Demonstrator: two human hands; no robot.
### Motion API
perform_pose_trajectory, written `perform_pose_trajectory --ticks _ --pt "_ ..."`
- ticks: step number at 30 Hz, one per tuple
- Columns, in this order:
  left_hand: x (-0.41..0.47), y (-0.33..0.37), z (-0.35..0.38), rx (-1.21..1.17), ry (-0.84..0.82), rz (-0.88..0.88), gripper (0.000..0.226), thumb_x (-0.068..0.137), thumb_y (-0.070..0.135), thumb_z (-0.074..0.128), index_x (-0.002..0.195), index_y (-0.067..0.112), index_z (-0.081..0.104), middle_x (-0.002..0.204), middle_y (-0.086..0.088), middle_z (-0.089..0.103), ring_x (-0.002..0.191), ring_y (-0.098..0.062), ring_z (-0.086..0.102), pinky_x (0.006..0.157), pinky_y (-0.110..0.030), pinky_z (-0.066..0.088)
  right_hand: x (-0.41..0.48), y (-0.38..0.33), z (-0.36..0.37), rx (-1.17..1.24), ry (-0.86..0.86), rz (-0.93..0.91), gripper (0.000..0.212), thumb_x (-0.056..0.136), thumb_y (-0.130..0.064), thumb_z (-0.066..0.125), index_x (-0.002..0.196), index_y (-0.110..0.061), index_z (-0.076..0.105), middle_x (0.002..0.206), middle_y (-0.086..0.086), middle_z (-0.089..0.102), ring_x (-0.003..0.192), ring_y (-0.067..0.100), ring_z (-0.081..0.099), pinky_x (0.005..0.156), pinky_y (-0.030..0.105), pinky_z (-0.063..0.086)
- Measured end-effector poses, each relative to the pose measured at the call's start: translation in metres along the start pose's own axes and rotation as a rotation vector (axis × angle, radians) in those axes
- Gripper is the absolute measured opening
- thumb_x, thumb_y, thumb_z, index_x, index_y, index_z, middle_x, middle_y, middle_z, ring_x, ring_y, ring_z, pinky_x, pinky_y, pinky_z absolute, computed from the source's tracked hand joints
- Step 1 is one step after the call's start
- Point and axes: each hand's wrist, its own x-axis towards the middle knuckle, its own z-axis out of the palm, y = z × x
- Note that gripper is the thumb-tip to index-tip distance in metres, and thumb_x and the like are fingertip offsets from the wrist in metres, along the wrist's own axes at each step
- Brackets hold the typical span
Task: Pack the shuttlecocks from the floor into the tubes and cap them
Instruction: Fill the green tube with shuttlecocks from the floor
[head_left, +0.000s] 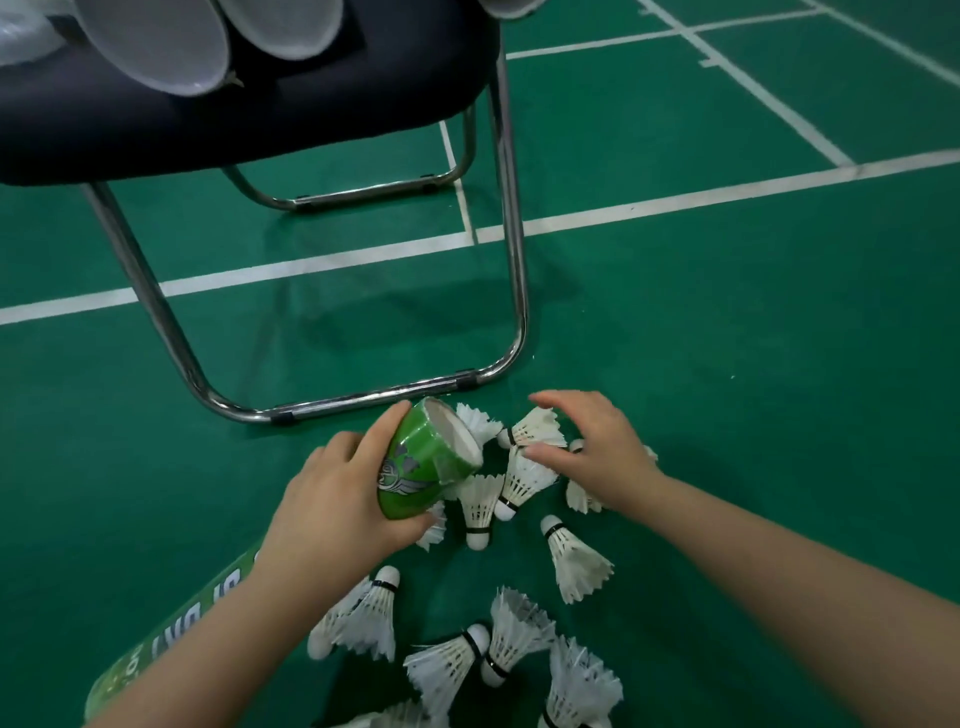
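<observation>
My left hand (332, 499) grips a green shuttlecock tube (423, 462) near its open end, and the mouth tilts up and to the right. Just right of that mouth, my right hand (592, 447) hovers with spread fingers over a white shuttlecock (537, 428), thumb and fingertips touching its feathers. Several more white shuttlecocks (576, 564) lie scattered on the green floor below and between my hands. A second green tube (171, 639) lies on the floor under my left forearm, partly hidden.
A dark chair (208, 104) with a chrome tube frame (514, 260) stands directly ahead, its front floor bar just beyond the tube. Pale round objects (171, 47) rest on the seat. White court lines cross the green floor (727, 312) to the right.
</observation>
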Motion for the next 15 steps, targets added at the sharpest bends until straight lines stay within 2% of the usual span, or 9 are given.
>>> perform_pose_trajectory --ticks 2,5,7,10,12,15 --pt "-0.002 -0.004 0.006 0.014 -0.036 -0.023 0.101 0.067 0.058 0.069 0.143 0.048 0.002 0.108 0.007 0.046 0.100 -0.015 0.046 0.087 -0.031 0.045 0.008 0.029 0.003 -0.119 -0.060 0.094 0.071 0.076 -0.055 0.062 0.138 -0.040 0.033 0.142 -0.013 0.040 0.133 0.012 0.031 0.112 0.040 0.026" --pt "-0.006 -0.009 0.015 0.014 -0.078 -0.049 0.101 0.067 0.059 0.068 0.142 0.049 0.001 0.105 0.008 0.045 0.098 -0.014 0.045 0.087 -0.029 0.044 0.020 0.048 0.010 -0.143 -0.160 0.166 0.073 0.078 -0.056 0.061 0.140 -0.048 0.025 0.150 -0.010 0.030 0.139 0.016 0.024 0.115 0.044 0.021" --pt "-0.009 -0.011 0.019 -0.003 -0.089 -0.058 0.100 0.067 0.059 0.068 0.142 0.049 0.002 0.105 0.008 0.045 0.098 -0.014 0.045 0.086 -0.029 0.044 0.028 0.051 0.017 -0.182 -0.267 0.185 0.062 0.082 -0.058 0.055 0.138 -0.050 0.029 0.153 -0.007 0.026 0.141 0.019 0.020 0.116 0.044 0.017" --pt "-0.011 -0.012 0.023 -0.023 -0.089 -0.049 0.101 0.066 0.059 0.069 0.141 0.049 0.002 0.105 0.009 0.044 0.098 -0.013 0.046 0.087 -0.030 0.045 0.035 0.053 0.026 -0.114 -0.350 0.222 0.053 0.087 -0.058 0.048 0.136 -0.044 0.038 0.155 -0.004 0.021 0.142 0.023 0.018 0.116 0.044 0.016" --pt "-0.011 -0.011 0.024 -0.037 -0.084 -0.046 0.102 0.066 0.058 0.069 0.142 0.048 0.002 0.106 0.009 0.044 0.099 -0.013 0.046 0.088 -0.029 0.044 0.038 0.055 0.029 -0.044 -0.351 0.250 0.052 0.089 -0.055 0.047 0.138 -0.040 0.038 0.155 -0.003 0.021 0.141 0.023 0.021 0.115 0.043 0.017" --pt "-0.011 -0.009 0.024 -0.029 -0.073 -0.025 0.102 0.067 0.058 0.069 0.143 0.047 0.002 0.104 0.009 0.043 0.099 -0.013 0.045 0.088 -0.028 0.043 0.038 0.051 0.028 0.100 -0.266 0.264 0.043 0.091 -0.044 0.051 0.132 -0.035 0.048 0.149 -0.001 0.036 0.136 0.019 0.033 0.112 0.039 0.026"
